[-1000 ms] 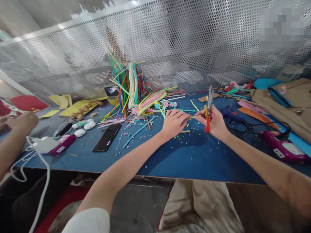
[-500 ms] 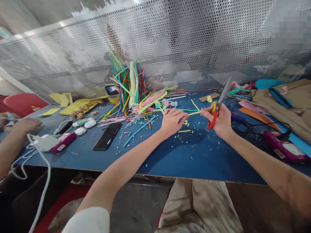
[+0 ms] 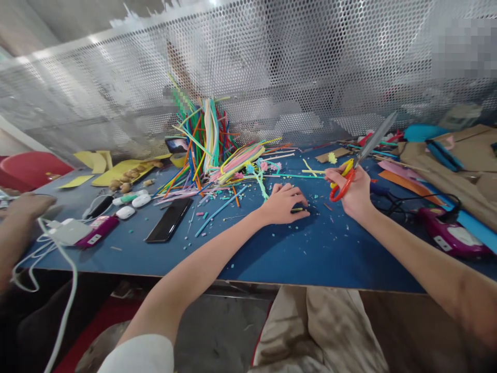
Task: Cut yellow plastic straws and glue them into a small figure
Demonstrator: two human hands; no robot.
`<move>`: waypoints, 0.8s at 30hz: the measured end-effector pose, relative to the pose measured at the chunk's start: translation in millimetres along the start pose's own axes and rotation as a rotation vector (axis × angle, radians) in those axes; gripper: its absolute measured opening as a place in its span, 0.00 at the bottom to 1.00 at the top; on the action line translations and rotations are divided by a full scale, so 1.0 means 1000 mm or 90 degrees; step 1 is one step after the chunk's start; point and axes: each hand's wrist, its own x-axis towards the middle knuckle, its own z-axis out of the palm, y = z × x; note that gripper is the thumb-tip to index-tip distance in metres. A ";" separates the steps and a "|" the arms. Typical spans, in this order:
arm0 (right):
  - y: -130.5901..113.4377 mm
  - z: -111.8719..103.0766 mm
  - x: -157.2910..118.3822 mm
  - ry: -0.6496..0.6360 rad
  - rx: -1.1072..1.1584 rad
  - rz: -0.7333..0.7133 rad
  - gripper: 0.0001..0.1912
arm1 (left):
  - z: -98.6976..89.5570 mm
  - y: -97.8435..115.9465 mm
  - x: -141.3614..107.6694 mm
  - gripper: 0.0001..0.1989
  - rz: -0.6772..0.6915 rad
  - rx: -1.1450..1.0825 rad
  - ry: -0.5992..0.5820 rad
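Observation:
My right hand (image 3: 357, 196) grips scissors (image 3: 348, 178) by their red and yellow handles, with the blades pointing up and away to the right. Two short yellow pipe cleaner pieces (image 3: 312, 171) cross just left of its fingertips; whether the fingers touch one I cannot tell. On the blue table, my left hand (image 3: 284, 204) rests palm down, thumb and fingers apart around another short yellow pipe cleaner piece (image 3: 297, 210). Behind the left hand lies a twisted pale green pipe cleaner shape (image 3: 261, 184), near small blue and pink fuzzy flowers (image 3: 264, 167).
Bundles of coloured pipe cleaners (image 3: 212, 137) stand and lie at the back. A black phone (image 3: 170, 220), white earbud cases, and a purple power strip (image 3: 97, 231) are to the left. Another purple power strip (image 3: 452, 233) sits right. A co-worker's hand (image 3: 31, 205) is at far left.
My left hand has left the yellow strip between the hands and come down toward me onto a piece on the table. The scissors have tilted further right.

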 end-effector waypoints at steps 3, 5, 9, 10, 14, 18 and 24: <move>-0.001 0.001 -0.001 -0.010 0.045 0.037 0.21 | 0.001 0.005 0.000 0.14 0.012 -0.009 -0.029; -0.001 0.002 -0.002 -0.021 0.051 0.056 0.21 | 0.002 0.007 0.000 0.12 0.025 -0.014 -0.038; 0.003 0.001 -0.002 -0.017 0.019 0.078 0.21 | 0.003 0.003 0.003 0.12 -0.010 -0.033 -0.005; 0.005 0.000 -0.001 -0.015 0.013 0.083 0.22 | 0.002 -0.001 0.004 0.12 -0.047 -0.036 0.024; 0.009 -0.004 0.002 -0.010 -0.001 0.086 0.21 | 0.000 -0.026 0.003 0.10 -0.233 -0.039 0.185; 0.008 -0.007 0.002 -0.013 -0.086 0.040 0.21 | -0.002 -0.040 0.000 0.13 -0.273 0.020 0.258; 0.002 -0.003 -0.007 -0.139 -0.204 0.000 0.20 | 0.002 -0.021 0.001 0.15 -0.147 0.043 0.145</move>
